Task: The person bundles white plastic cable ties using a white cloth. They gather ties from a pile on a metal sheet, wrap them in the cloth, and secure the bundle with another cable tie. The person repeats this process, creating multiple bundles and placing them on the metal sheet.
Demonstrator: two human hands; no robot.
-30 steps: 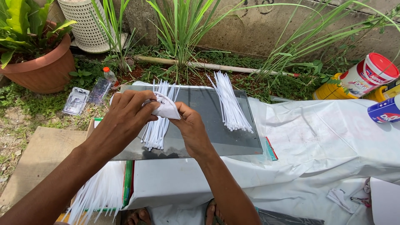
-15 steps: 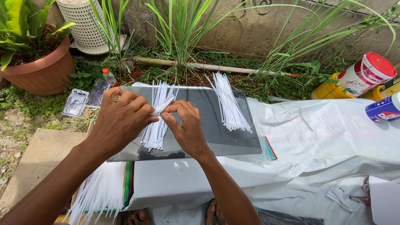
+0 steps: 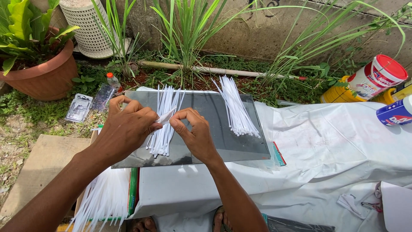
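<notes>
My left hand (image 3: 128, 129) and my right hand (image 3: 195, 134) meet over a dark glass sheet (image 3: 214, 112) and pinch a small white folded piece (image 3: 165, 117) between their fingertips. Under the hands lies a bundle of white cable ties (image 3: 163, 124) on the glass. A second bundle of white cable ties (image 3: 235, 107) lies fanned out on the right half of the glass, apart from both hands.
The glass rests on a white cloth (image 3: 334, 146). More white ties (image 3: 105, 199) lie at lower left. A terracotta plant pot (image 3: 45, 75), a white basket (image 3: 88, 25), a clear bottle (image 3: 104, 92), paint cans (image 3: 377, 77) and tall grass surround it.
The white piece was larger and held above the left bundle; my hands have drawn close together and now pinch it folded small between the fingertips.
</notes>
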